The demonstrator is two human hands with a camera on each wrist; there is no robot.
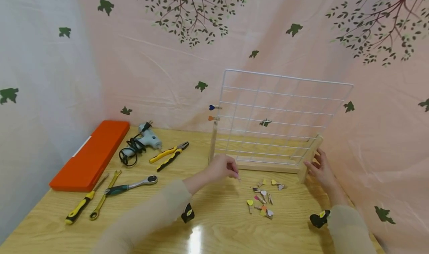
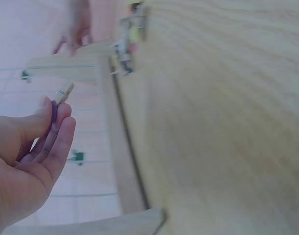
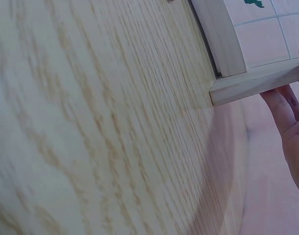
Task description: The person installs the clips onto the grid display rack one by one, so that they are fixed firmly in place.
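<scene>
My left hand [image 1: 222, 167] pinches a small wooden clothespin [image 2: 65, 94] by its purple decorated end, between thumb and fingers. It hovers in front of a white wire grid [image 1: 281, 76] set in a wooden stand [image 1: 268, 166]. On the far right my right hand [image 1: 322, 170] grips the stand's right wooden post [image 3: 262, 82], thumb on one side and fingers on the other. Two clothespins, one with a blue heart [image 1: 212, 107] and one with an orange heart [image 1: 210, 118], are clipped to the grid's left edge. Several heart clothespins [image 1: 263, 193] lie loose before the stand.
To the left lie a glue gun [image 1: 151, 139] with its cord, yellow-black pliers [image 1: 170, 157], a ratchet [image 1: 130, 186], a wrench [image 1: 106, 195], a screwdriver [image 1: 82, 206] and an orange case [image 1: 95, 155]. A printed curtain [image 1: 161, 79] hangs behind the wooden table [image 1: 214, 231].
</scene>
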